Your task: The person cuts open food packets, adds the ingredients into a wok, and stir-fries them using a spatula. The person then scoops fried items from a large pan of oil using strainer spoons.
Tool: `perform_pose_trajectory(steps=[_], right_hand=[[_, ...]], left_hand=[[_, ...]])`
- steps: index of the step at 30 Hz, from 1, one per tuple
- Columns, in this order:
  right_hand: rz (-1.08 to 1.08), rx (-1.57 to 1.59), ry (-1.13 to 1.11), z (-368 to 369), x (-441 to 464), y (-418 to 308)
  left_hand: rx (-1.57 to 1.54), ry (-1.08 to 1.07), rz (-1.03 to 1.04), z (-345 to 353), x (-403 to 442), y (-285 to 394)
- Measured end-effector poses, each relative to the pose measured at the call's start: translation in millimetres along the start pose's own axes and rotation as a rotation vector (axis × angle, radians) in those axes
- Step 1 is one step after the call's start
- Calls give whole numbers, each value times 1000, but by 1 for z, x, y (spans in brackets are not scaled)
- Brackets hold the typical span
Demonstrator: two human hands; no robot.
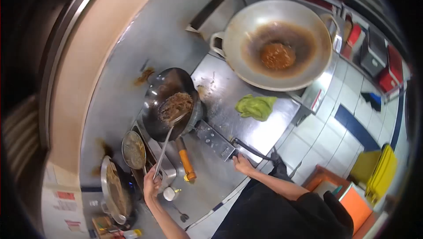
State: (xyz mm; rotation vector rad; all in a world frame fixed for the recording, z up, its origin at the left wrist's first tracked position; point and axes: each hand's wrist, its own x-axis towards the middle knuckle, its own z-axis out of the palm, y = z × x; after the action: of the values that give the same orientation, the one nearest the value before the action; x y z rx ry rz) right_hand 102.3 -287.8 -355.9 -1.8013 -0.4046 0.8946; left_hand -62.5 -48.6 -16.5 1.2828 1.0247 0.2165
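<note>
And here's my left hand [152,185], closed around the long handle of the ladle [161,155], its head dipped into the brown food [177,106] in the dark wok [154,102]! The wok sits over the burner unit [214,141], its orange-brown handle [186,162] pointing back towards me. Over to my right hand [242,164]: fingers at the near end of the burner unit, though whether they're gripping anything, I cannot tell. A green cloth [255,107] lies crumpled on the metal surface [216,82], near the big wide pan [238,32] with brown sauce [277,57] pooled in its middle. Left of the wok, a small round pan [133,150]!
</note>
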Motion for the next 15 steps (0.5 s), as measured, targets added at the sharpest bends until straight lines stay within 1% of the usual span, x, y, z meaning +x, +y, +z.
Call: perform_pose_trajectory(steps=[1,2,4,5,6,8,9,10,12,14,15], right_hand=[[7,30,18,4,0,-3],[13,59,36,8,-1,-6],[70,306,-95,2,-6,-10],[120,531,-146,-7,-11,-19],[125,536,-153,-8,-10,-15],[172,738,-225,-11,-8,-15],[181,762,-214,-11,-7,-14],[180,771,-209,-11,-6,-13],[188,777,-235,-12,-9,-16],[151,814,-252,-14,-9,-14],[139,884,-219,-9,-6,-13]], left_hand=[[23,152,-5,3,6,2],[48,154,-17,10,18,1],[167,257,122,32,42,-9],[115,191,102,45,44,-11],[121,198,98,44,39,-15],[61,230,0,35,25,-21],[54,125,-38,43,7,-8],[41,75,-42,40,4,-1],[132,350,31,59,11,1],[66,211,52,55,36,-6],[66,202,38,55,44,-12]])
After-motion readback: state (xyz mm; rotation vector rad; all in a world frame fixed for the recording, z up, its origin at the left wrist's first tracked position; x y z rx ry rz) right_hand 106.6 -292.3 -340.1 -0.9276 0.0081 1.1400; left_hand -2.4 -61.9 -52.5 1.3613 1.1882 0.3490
